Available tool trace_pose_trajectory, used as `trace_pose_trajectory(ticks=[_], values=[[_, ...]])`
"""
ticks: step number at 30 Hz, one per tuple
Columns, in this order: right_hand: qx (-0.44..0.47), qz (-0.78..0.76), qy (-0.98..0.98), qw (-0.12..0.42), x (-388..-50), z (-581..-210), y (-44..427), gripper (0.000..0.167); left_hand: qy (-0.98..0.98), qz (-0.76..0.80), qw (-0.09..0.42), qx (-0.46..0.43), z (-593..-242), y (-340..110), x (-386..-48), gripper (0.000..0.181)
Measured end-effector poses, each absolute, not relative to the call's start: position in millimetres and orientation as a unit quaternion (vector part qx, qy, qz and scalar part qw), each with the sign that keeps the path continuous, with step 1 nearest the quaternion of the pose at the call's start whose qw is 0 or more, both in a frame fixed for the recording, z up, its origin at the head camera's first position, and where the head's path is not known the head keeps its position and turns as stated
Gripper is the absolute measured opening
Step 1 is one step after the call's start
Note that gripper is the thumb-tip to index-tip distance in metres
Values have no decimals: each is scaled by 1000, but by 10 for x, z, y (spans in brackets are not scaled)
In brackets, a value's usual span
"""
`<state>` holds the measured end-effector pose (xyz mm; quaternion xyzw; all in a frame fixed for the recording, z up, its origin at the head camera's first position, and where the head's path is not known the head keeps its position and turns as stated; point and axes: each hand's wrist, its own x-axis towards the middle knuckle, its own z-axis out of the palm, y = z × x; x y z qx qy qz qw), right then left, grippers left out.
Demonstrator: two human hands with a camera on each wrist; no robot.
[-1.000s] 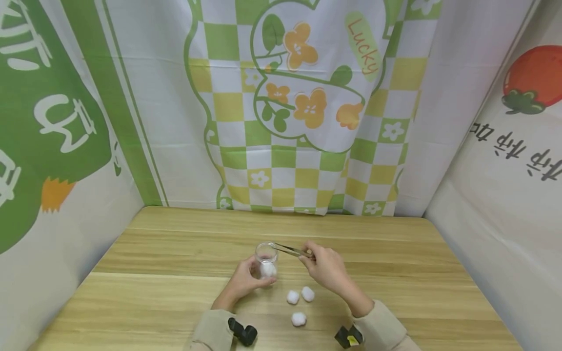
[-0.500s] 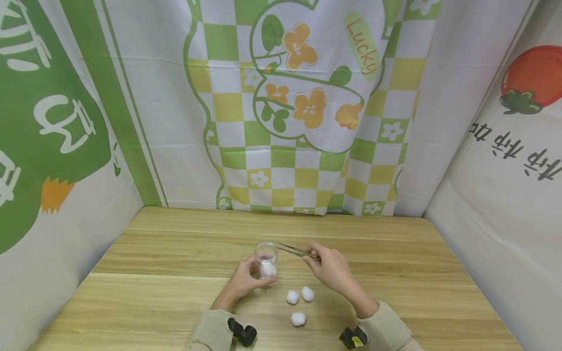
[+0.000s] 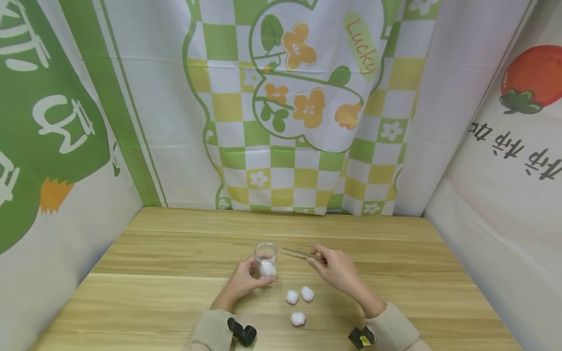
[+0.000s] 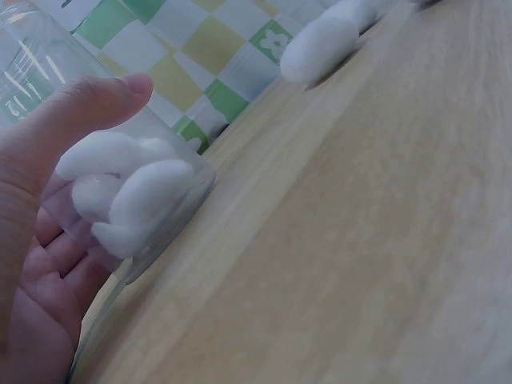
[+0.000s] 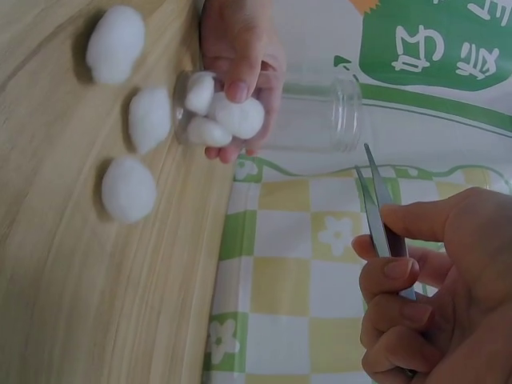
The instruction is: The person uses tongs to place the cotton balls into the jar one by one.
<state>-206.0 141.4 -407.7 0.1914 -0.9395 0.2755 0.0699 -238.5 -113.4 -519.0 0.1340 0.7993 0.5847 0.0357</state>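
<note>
A clear jar (image 3: 266,253) stands on the table with several white cotton balls (image 5: 232,112) at its bottom. My left hand (image 3: 244,280) grips the jar low down, fingers curled round it and thumb across its near side. My right hand (image 3: 337,271) pinches metal tweezers (image 5: 374,200) between thumb and fingers, to the right of the jar. Their tips stand apart with nothing between them, beside the jar's open mouth. Three loose cotton balls (image 3: 298,319) lie on the table between the hands, two close together and one nearer to me.
The wooden table (image 3: 175,253) reaches back to a checked curtain (image 3: 281,161). Printed cloth walls (image 3: 505,209) flank it left and right. A black wrist camera (image 3: 242,332) sits at each sleeve.
My right hand has drawn back to the right with the tweezers, whose tips have left the jar's mouth. The left hand and the jar have stayed in place.
</note>
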Motion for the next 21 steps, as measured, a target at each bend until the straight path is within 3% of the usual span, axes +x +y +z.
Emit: trace_pose_trajectory(ticks=[21], values=[[300, 263, -914, 75, -2118, -4323, 1707, 8, 797, 585, 33, 146, -5125, -1122, -2348, 51]])
